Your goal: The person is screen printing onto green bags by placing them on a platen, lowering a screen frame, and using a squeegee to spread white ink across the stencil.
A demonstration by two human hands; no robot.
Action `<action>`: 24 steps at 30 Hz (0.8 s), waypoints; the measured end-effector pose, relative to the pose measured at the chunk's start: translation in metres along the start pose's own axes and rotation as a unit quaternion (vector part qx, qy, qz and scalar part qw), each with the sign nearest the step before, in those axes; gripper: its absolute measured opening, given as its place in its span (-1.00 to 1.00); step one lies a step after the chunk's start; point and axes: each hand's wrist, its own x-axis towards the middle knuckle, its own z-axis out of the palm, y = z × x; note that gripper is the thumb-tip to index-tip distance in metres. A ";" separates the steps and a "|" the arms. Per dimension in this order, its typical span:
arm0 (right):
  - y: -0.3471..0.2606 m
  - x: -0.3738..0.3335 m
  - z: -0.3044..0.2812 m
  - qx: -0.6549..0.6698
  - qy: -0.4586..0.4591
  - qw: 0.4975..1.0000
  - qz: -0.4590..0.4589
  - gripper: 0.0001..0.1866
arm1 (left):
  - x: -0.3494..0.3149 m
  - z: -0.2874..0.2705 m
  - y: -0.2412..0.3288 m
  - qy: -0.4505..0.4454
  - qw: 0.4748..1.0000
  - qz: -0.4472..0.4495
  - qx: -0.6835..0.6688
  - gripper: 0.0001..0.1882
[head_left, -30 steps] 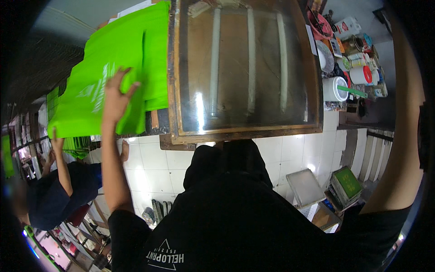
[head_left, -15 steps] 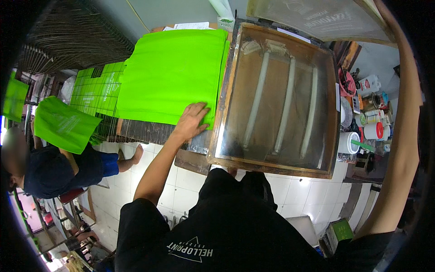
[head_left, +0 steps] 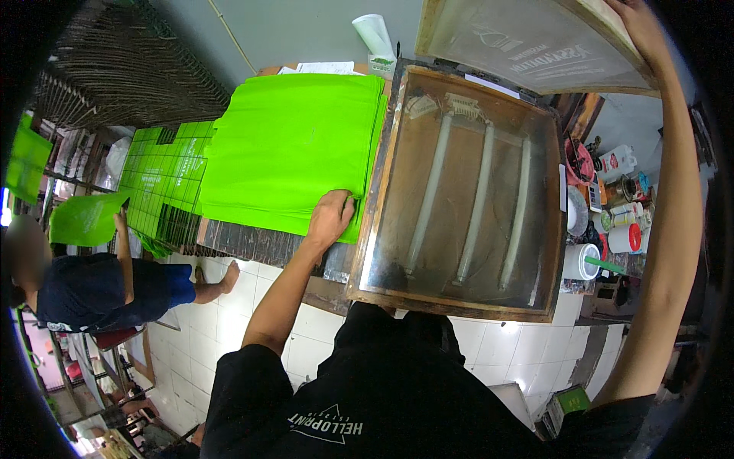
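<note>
One left hand (head_left: 332, 216) is touching green cloths (head_left: 283, 145) left of centre.
They are lying up-left of its bent fingers, pinch unclear; farther right hand (head_left: 641, 27), grip also unclear, is touching a raised screen (head_left: 527, 50).

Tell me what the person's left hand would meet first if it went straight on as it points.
The green fabric stack: the left hand rests on its near right corner. Beyond that, the line seems to lead to the wooden rim of the glass-topped light box, though depth is unclear.
</note>
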 end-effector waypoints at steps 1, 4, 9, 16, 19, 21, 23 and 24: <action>0.001 0.002 0.000 0.008 -0.003 1.000 0.000 -0.40 | 0.003 0.001 0.001 0.039 0.999 -0.002 -0.011 -0.71; 0.016 0.011 0.005 0.009 0.017 0.999 -0.030 -0.42 | 0.007 -0.006 0.003 -0.003 0.998 -0.060 -0.033 -0.69; 0.032 0.020 -0.002 -0.018 0.010 0.999 -0.049 -0.49 | 0.046 -0.018 -0.008 0.025 0.973 -0.168 -0.155 -0.67; 0.025 0.029 0.007 -0.013 -0.004 0.998 -0.058 -0.54 | 0.118 -0.014 -0.135 -0.001 0.941 -0.226 0.251 -0.66; 0.027 0.030 0.000 -0.016 0.000 0.998 -0.064 -0.53 | 0.133 0.011 -0.132 0.037 0.942 -0.207 0.261 -0.79; 0.025 0.032 -0.002 -0.001 0.000 0.998 -0.062 -0.52 | 0.136 0.016 -0.140 0.048 0.947 -0.188 0.256 -0.83; 0.021 0.032 0.004 0.026 0.003 0.998 -0.055 -0.50 | 0.127 0.006 -0.156 0.053 0.949 -0.166 0.263 -0.87; 0.022 0.035 0.004 0.016 -0.001 0.998 -0.058 -0.50 | 0.125 0.003 -0.151 0.055 0.960 -0.174 0.212 -0.87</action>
